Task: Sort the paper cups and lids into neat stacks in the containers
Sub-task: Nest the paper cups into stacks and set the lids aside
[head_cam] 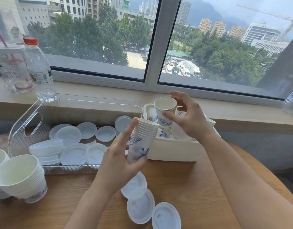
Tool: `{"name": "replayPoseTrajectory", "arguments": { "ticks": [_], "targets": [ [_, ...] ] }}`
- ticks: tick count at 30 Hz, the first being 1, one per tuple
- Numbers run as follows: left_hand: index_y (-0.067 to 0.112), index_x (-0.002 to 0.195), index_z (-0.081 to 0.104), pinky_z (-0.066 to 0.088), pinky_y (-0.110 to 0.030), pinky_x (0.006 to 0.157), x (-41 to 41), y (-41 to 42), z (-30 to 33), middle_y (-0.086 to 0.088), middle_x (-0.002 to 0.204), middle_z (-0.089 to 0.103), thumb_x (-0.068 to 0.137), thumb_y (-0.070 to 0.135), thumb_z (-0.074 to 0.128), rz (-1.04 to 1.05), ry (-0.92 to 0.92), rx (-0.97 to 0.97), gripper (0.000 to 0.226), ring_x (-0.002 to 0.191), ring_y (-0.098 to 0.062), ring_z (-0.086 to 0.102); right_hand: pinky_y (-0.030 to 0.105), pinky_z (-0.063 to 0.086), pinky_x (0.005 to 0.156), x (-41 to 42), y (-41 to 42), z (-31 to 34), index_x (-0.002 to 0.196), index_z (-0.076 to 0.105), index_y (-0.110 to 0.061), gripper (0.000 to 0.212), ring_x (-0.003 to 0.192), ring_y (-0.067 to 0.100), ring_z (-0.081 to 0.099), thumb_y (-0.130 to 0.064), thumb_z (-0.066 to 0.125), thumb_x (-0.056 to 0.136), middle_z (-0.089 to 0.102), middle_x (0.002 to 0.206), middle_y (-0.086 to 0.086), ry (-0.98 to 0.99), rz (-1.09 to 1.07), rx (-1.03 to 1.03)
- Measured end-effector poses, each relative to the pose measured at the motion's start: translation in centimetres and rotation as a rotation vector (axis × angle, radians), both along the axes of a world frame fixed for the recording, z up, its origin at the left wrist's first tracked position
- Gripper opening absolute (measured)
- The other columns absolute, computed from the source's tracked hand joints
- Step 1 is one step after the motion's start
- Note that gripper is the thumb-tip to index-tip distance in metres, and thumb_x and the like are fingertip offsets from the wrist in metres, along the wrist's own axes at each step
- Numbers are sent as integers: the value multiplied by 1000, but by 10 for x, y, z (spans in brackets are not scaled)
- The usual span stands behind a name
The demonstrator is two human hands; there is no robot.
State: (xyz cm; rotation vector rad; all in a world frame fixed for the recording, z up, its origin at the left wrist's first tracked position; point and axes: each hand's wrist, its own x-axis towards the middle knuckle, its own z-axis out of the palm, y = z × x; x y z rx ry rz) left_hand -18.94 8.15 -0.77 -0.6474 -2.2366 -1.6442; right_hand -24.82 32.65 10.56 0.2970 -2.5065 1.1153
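Near the centre of the frame the left hand (119,156) grips a stack of nested paper cups (142,139) with a blue pattern, thumb and fingers curled round its lower part and the index finger stretched up along its side to the rim. Just above and to the right, the right hand (187,118) pinches a single cup (164,111) between thumb and fingers, holding it tilted with its mouth toward the camera, over the white box (173,151). That box sits right of centre on the wooden table (192,187) and holds more patterned cups lying loose. To its left a clear plastic tray (31,123) with a handle cut-out holds white lids (86,129), some spread flat and some piled in a short stack (46,149) at its near left corner. Three more loose lids (140,204) lie on the table at lower centre, overlapping. At the lower left stands another cup stack (21,177), tilted. On the sill at upper left are a clear bottle (38,66) with a red cap and a clear drink cup (11,68) with a red straw
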Motion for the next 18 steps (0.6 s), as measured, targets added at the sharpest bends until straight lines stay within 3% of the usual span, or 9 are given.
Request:
{"name": "replayPoseTrajectory", "arguments": {
  "ticks": [3, 6, 8, 11, 13, 18],
  "targets": [
    [58, 160, 24, 64, -26, 72, 0, 0, -1, 21, 133, 58, 82, 19, 89, 5, 1, -4, 109, 114, -10, 65, 33, 54, 103, 1, -1, 6, 136, 63, -31, 56, 117, 13, 68, -25, 87, 87, 70, 131, -6, -34, 79, -281],
    [59, 160, 23, 64, -28, 74, 0, -1, -1, 23, 131, 58, 82, 21, 89, 13, 0, -18, 109, 113, -11, 66, 26, 55, 95, 6, -6, 11, 134, 66, -30, 50, 116, 13, 69, -27, 83, 87, 71, 133, -5, -107, 175, -498],
    [60, 160, 23, 63, -27, 75, -1, -1, -2, 27, 128, 57, 81, 23, 89, 24, 12, -42, 110, 113, -9, 65, 27, 53, 98, 10, -11, 12, 134, 67, -30, 50, 123, 16, 67, -32, 83, 87, 70, 136, 0, -158, 230, -578],
    [61, 159, 21, 62, -26, 76, 0, -1, -1, 27, 125, 56, 81, 26, 89, 34, 27, -67, 110, 112, -5, 63, 38, 48, 110, 15, -16, 9, 135, 66, -30, 56, 129, 20, 64, -41, 83, 83, 67, 140, 4, -195, 260, -613],
    [61, 159, 20, 62, -27, 75, 0, 0, -1, 24, 124, 57, 81, 26, 89, 26, 29, -68, 109, 112, -5, 63, 42, 46, 115, 18, -19, 6, 140, 62, -26, 55, 131, 22, 63, -34, 80, 88, 66, 141, 5, -208, 266, -621],
    [57, 161, 23, 62, -27, 72, 3, -1, 2, 16, 125, 60, 81, 22, 89, 17, 41, -42, 109, 109, -9, 65, 26, 53, 99, 33, -29, -2, 142, 59, -28, 53, 124, 16, 66, -28, 76, 92, 68, 138, -3, -255, 302, -565]
  ]
}}
